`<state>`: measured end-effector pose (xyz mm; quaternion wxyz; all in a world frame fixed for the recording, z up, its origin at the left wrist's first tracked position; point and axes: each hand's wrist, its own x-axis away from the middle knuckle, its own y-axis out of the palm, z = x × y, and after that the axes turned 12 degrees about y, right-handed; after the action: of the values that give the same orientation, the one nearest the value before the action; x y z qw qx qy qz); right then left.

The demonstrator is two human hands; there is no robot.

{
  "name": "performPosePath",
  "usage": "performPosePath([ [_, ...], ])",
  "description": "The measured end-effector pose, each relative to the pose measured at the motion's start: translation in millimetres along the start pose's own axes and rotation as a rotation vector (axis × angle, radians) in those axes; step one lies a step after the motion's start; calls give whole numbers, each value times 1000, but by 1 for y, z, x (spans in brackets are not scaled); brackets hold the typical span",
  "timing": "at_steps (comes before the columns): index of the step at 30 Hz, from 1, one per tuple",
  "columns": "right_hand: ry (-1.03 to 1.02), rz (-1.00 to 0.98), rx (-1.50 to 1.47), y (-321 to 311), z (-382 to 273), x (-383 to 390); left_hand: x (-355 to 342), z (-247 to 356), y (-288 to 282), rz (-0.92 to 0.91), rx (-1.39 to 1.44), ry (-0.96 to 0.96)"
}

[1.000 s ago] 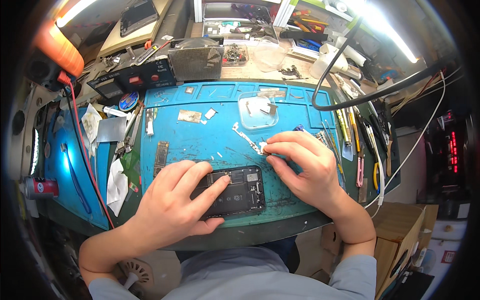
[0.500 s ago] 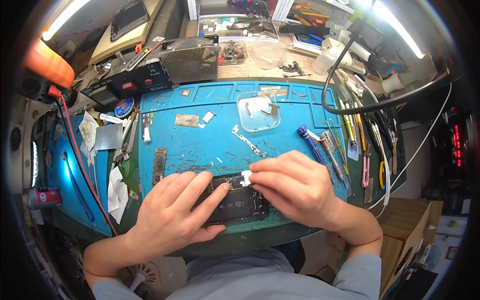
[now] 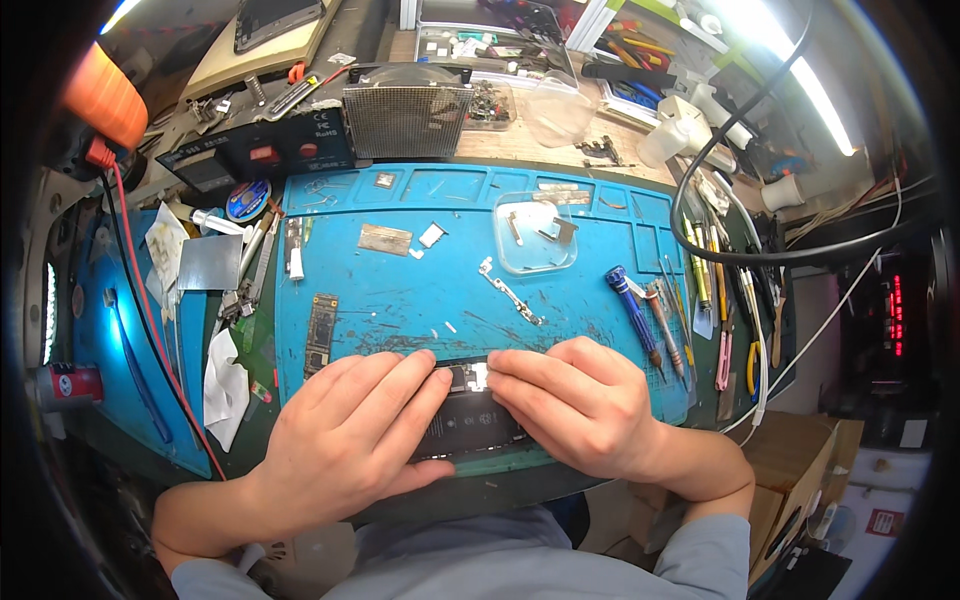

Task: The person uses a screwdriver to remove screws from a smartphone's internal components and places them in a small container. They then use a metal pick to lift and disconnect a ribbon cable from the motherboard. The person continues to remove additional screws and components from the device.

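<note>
Opened phone (image 3: 470,425) lying flat at the near edge of the blue mat (image 3: 420,300) on the worktop, long axis left-right, pinned under left hand (image 3: 350,435), right hand (image 3: 585,405) fingers pinching its small top part (both touching)

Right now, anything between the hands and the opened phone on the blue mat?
Nothing visible. Both the left hand and right hand already rest on the opened phone, fingertips meeting over a small silvery part at its top edge. Loose parts on the blue mat lie farther away.
</note>
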<state>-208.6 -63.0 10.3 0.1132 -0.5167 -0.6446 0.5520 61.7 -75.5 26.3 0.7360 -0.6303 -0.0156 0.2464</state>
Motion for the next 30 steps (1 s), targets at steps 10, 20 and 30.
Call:
performPosePath([
  [10, -55, 27, 66, 0, -1, 1, 1, 0, 1, -1, 24, -7],
  [20, -129, 105, 172, 3, -6, 0, 2, 1, 0, -23, 9, -9],
  [30, -213, 77, 218, -3, -10, -4, 4, 1, 0, -15, 30, -5],
])
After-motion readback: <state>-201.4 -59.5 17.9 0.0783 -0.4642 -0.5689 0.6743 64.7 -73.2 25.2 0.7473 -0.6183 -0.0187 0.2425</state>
